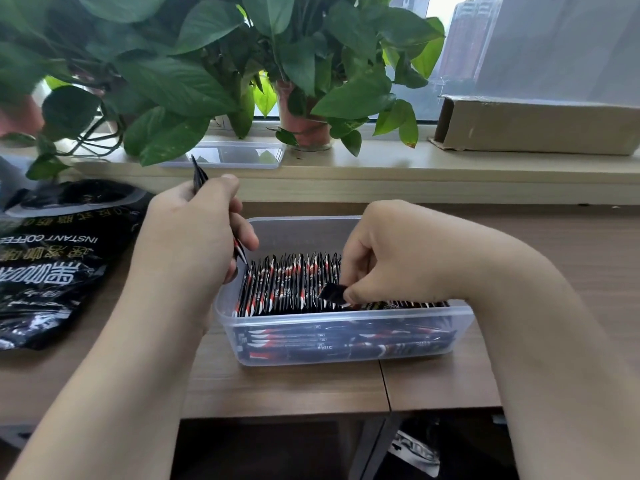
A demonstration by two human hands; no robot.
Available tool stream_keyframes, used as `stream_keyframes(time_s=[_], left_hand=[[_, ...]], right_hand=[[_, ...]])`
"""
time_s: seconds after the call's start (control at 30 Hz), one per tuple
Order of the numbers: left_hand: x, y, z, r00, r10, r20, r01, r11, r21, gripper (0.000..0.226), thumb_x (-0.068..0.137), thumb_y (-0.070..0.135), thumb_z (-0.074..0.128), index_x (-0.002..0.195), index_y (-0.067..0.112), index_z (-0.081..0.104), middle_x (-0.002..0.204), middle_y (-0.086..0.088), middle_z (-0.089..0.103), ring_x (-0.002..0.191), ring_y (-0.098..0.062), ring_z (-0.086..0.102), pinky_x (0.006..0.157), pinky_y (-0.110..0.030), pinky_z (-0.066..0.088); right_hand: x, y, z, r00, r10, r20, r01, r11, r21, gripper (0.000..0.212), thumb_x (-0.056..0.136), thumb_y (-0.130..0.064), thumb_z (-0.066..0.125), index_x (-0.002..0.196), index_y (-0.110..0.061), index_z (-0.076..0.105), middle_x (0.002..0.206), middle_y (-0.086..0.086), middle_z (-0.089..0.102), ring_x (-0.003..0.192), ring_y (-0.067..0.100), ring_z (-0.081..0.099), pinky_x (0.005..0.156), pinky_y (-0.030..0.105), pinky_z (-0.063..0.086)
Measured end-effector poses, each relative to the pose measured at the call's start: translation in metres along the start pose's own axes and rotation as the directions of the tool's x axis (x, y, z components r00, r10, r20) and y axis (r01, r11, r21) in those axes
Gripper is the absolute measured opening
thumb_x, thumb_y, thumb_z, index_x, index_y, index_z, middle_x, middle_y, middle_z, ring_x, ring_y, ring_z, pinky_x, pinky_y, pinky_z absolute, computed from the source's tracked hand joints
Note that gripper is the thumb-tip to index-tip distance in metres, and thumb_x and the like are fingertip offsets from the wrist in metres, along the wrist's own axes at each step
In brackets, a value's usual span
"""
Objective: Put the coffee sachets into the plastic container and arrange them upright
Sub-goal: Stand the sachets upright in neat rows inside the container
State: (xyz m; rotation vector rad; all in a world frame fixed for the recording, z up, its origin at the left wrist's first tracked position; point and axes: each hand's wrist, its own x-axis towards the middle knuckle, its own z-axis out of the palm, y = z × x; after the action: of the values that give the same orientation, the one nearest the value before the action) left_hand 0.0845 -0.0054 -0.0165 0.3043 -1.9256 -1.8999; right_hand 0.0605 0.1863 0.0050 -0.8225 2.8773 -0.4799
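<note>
A: Nearest first?
B: Wooden desk (277,386), seam between two tops. On it, clear plastic container (346,312), lid off. Right behind its near wall, a few flat sachets (346,344) stacked lengthwise.

A: Rest of the load?
B: Upright row (287,285) of coffee sachets across the left and middle of the tub, packed face to face. Right end hidden by the wrist.

A: Grip, right side?
B: Right hand (388,258) down inside the tub. Thumb and forefinger pinching the corner of one black sachet (332,293), just above the near edge of the row. Other fingers curled.

A: Left?
B: Left hand (194,230) over the tub's left rim, fist wrapped round a thin bunch of sachets (199,176). Held on end, tops poking above the fist, bottom tips at the row's left end. Count unclear.

A: Further out?
B: Left of the tub, black INSTANT COFFEE bag (52,265) lying on the desk. Back on the windowsill (415,164): clear lid (235,154), leafy potted plants (207,64), cardboard box (536,126) at right. Window behind, buildings outside.
</note>
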Motion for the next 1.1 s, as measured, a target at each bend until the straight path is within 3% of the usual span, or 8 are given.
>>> stream_keyframes(time_s=[0.2, 0.33, 0.6, 0.8, 0.97, 1.1], left_hand=[[-0.002, 0.001, 0.001, 1.0, -0.001, -0.005, 0.001, 1.0, -0.004, 0.031, 0.098, 0.032, 0.052, 0.071, 0.018, 0.051, 0.045, -0.001, 0.056, 0.034, -0.013, 0.031, 0.037, -0.02, 0.025], [-0.002, 0.001, 0.002, 1.0, -0.001, -0.005, 0.001, 1.0, 0.002, 0.031, 0.098, 0.031, 0.052, 0.07, 0.018, 0.051, 0.044, -0.001, 0.056, 0.033, -0.012, 0.031, 0.035, -0.018, 0.025], [-0.003, 0.0, 0.003, 1.0, 0.019, 0.0, -0.019, 1.0, 0.01, 0.032, 0.099, 0.03, 0.051, 0.07, 0.016, 0.05, 0.042, 0.0, 0.054, 0.03, -0.011, 0.031, 0.033, -0.016, 0.024], [-0.003, 0.0, 0.004, 1.0, 0.022, -0.008, -0.022, 0.999, 0.026, 0.03, 0.098, 0.03, 0.051, 0.071, 0.016, 0.051, 0.042, 0.0, 0.054, 0.032, -0.012, 0.031, 0.034, -0.016, 0.025], [-0.002, 0.0, 0.003, 1.0, 0.01, -0.005, -0.01, 0.999, 0.036, 0.03, 0.097, 0.03, 0.051, 0.07, 0.017, 0.051, 0.043, 0.0, 0.055, 0.033, -0.012, 0.033, 0.037, -0.021, 0.027], [-0.002, 0.0, 0.003, 1.0, 0.009, -0.007, -0.009, 0.999, 0.05, 0.029, 0.096, 0.03, 0.051, 0.07, 0.017, 0.051, 0.044, -0.001, 0.056, 0.035, -0.012, 0.034, 0.044, -0.027, 0.027]], right_hand=[[0.009, -0.007, 0.014, 0.995, -0.073, 0.062, 0.068, 0.994, 0.085, 0.007, 0.079, -0.021, 0.079, 0.083, -0.027, 0.08, 0.049, -0.029, 0.058, 0.052, -0.009, 0.056, 0.049, 0.002, 0.037], [0.014, -0.009, 0.018, 0.992, -0.123, 0.031, 0.121, 0.991, 0.054, 0.013, 0.077, -0.022, 0.081, 0.088, -0.028, 0.081, 0.066, -0.013, 0.071, 0.062, 0.001, 0.063, 0.054, 0.006, 0.043], [0.018, -0.022, 0.023, 0.974, -0.226, 0.0, 0.226, 0.973, 0.056, 0.008, 0.076, -0.014, 0.078, 0.078, -0.021, 0.081, 0.064, -0.015, 0.069, 0.067, -0.002, 0.063, 0.064, 0.014, 0.053], [0.025, -0.033, 0.027, 0.97, -0.241, -0.014, 0.241, 0.97, 0.018, 0.011, 0.076, -0.017, 0.075, 0.078, -0.026, 0.08, 0.064, -0.015, 0.068, 0.064, 0.004, 0.064, 0.067, 0.022, 0.056], [0.031, -0.04, 0.033, 0.96, -0.279, 0.026, 0.277, 0.959, 0.061, 0.017, 0.079, -0.017, 0.07, 0.083, -0.028, 0.082, 0.064, -0.018, 0.066, 0.06, 0.001, 0.058, 0.06, 0.015, 0.047], [0.035, -0.041, 0.034, 0.967, -0.247, 0.07, 0.244, 0.969, 0.05, 0.023, 0.077, -0.01, 0.068, 0.079, -0.029, 0.081, 0.049, -0.025, 0.058, 0.054, -0.006, 0.055, 0.051, 0.008, 0.037]])
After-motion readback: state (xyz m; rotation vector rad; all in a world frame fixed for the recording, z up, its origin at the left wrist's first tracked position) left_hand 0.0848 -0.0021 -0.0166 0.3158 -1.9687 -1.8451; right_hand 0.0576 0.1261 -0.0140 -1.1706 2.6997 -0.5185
